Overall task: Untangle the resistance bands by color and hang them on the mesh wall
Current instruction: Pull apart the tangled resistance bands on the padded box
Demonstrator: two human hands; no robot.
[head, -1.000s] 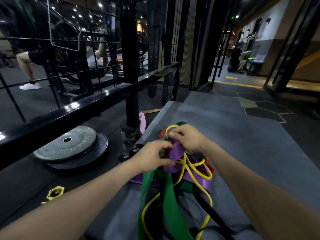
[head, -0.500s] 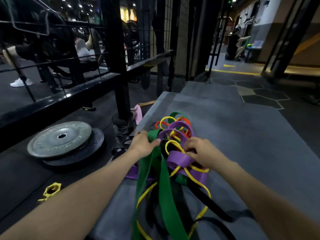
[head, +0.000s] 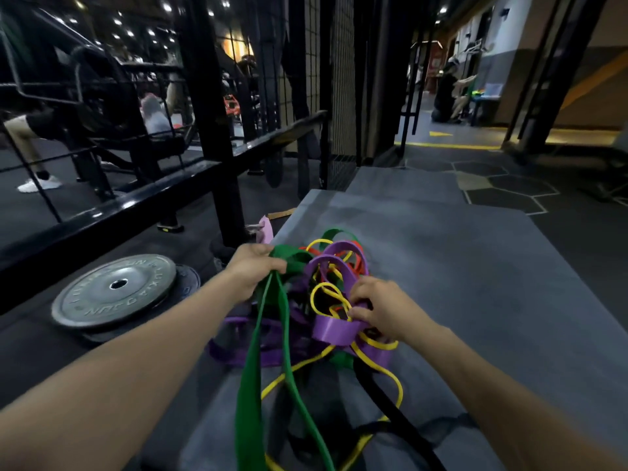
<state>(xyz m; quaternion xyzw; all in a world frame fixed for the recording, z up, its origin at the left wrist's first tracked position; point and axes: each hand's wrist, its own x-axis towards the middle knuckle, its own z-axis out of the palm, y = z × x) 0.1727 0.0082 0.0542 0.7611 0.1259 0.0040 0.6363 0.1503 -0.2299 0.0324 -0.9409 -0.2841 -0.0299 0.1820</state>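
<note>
The tangle of resistance bands (head: pixel 326 300) lies heaped on the near left part of the grey mat (head: pixel 475 266), and everything else is best placed from that heap. The left hand (head: pixel 253 270) sits at the heap's left edge with its fingers curled round the green band (head: pixel 251 385), whose two flat strands run from the fist down toward the camera; holding it there looks meant to put tension on one colour so its path through the knot can be read and the rest can be worked off it. The right hand (head: pixel 380 309) is at the heap's right side, fingers bent and pinching into the loops where the purple band (head: pixel 336 329) and the thin yellow band (head: pixel 326 294) cross; which of the two it actually holds I cannot tell. An orange-red band (head: pixel 356 263) shows only in glimpses at the heap's far side, and a black band (head: pixel 390 406) trails from under the heap toward the camera. Left of the heap, off the mat, a grey weight plate (head: pixel 115 294) lies flat on the floor. Beyond the heap stands the mesh wall (head: pixel 343 96), well apart and out of reach, so hanging is not yet possible; nothing appears separated so far, and the sorting seems at an early stage
</note>
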